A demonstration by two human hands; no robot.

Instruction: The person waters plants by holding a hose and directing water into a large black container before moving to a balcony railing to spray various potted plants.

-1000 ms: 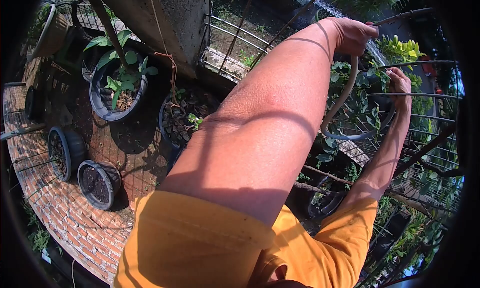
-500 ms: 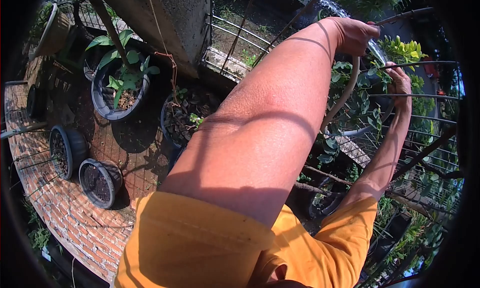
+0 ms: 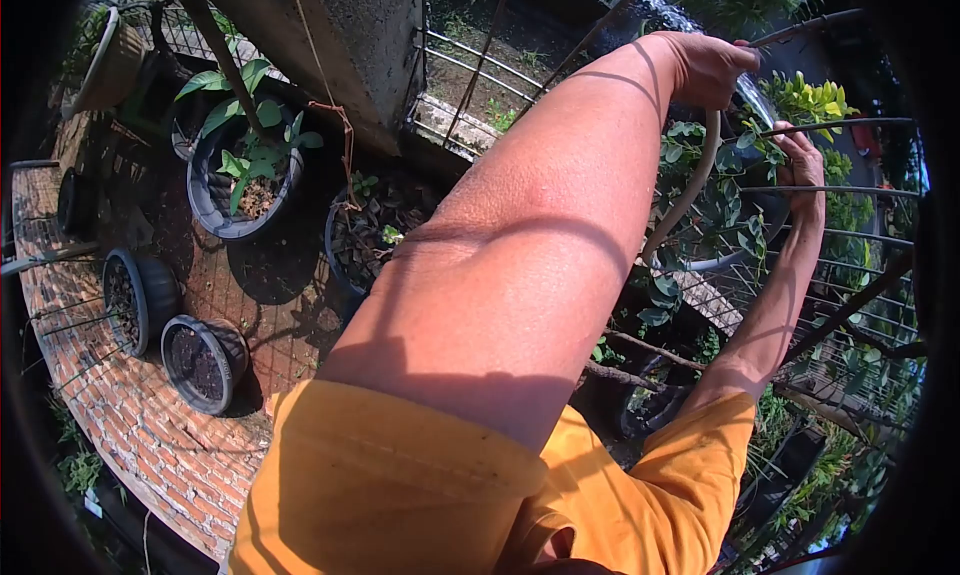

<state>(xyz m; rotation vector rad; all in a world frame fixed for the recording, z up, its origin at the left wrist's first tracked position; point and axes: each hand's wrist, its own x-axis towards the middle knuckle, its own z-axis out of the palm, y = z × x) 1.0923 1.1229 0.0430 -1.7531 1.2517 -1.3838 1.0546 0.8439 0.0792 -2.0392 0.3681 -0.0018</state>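
Observation:
My left hand [image 3: 705, 70] is closed around a grey-beige hose [image 3: 690, 190] at the upper right, beyond the bars of a metal fence. The hose curves down from the fist beside leafy stems. A bright streak of water [image 3: 757, 100] runs between my left fist and the fingers of my right hand [image 3: 802, 165]. That hand's fingers are stretched toward the streak, next to a thin fence bar [image 3: 850, 189]; its palm is partly hidden. More water [image 3: 668, 13] splashes beyond the left wrist. My left forearm crosses the middle of the view.
A concrete pillar [image 3: 350, 45] rises at upper left of the arm. Potted plants stand on the brick paving [image 3: 150, 455]: a leafy one in a grey pot [image 3: 225, 215], and smaller soil-filled pots [image 3: 205, 365]. Branches [image 3: 640, 350] and fence rods run between my arms.
The view has shifted very slightly, so the pots sit a little farther right. Both hands keep nearly the same places and grips.

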